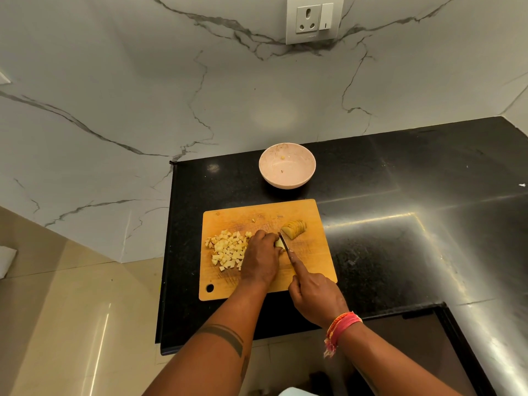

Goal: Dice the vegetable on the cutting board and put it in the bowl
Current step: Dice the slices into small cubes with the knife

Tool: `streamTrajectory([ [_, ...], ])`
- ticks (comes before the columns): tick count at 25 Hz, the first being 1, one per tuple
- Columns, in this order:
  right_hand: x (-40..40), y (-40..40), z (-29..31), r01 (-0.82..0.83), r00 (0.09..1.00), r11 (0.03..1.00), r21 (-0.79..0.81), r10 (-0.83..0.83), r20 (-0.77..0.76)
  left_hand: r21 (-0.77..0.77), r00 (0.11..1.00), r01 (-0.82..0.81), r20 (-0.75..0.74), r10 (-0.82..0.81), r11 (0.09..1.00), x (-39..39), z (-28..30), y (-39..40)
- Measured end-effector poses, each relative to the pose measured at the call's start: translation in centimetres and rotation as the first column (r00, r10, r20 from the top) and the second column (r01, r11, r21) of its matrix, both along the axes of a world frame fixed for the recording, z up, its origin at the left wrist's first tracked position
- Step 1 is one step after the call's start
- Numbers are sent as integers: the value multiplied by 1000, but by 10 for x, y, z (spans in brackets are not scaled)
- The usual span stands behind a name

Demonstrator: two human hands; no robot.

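Right hand (pixel 315 295) grips the knife (pixel 285 248), blade down on a pale vegetable piece (pixel 279 243) pinned by the left hand (pixel 261 260) mid-board. Roughly half done: diced cubes (pixel 228 250) heaped left on the cutting board (pixel 311 267), a sliced chunk (pixel 294 229) waiting beyond the blade. Bowl (pixel 287 178) behind holds only stray bits, so transfer is still pending.

Knife (pixel 285 247) against potato piece (pixel 279 243)

Open counter between board and bowl

Bare counter (pixel 400 172) lies right of the bowl (pixel 287 165); dice (pixel 228 250) and a sliced piece (pixel 295 229) crowd the board (pixel 311 267).
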State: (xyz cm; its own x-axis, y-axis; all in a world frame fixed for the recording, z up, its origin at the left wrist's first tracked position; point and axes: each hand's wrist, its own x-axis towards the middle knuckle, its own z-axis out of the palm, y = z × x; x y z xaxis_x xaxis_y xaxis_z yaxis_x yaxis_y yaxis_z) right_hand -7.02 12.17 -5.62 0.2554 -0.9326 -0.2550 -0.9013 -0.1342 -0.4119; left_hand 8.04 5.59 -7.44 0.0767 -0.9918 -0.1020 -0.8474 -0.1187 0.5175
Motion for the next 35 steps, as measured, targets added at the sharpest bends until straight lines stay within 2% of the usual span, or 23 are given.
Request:
streamTrajectory([
  [6,4,-4,-2,-52,996,998,43,55,-68,12,999,-36,-8,36,999,-2,0,-2],
  [12,-10,26,-10,-97,989,991,92,107,-107,5,999,-28,19,28,1000,-4,0,0],
  [21,-5,24,-7,-1,998,996,91,7,-68,36,996,-84,-13,85,996,-7,1,0],
  [27,-2,21,-7,-21,991,994,108,36,-132,38,995,-103,-5,103,994,-8,0,2],
  [35,-18,29,-14,-26,998,992,126,33,-54,33,994,-105,-3,105,994,-10,-2,1],
])
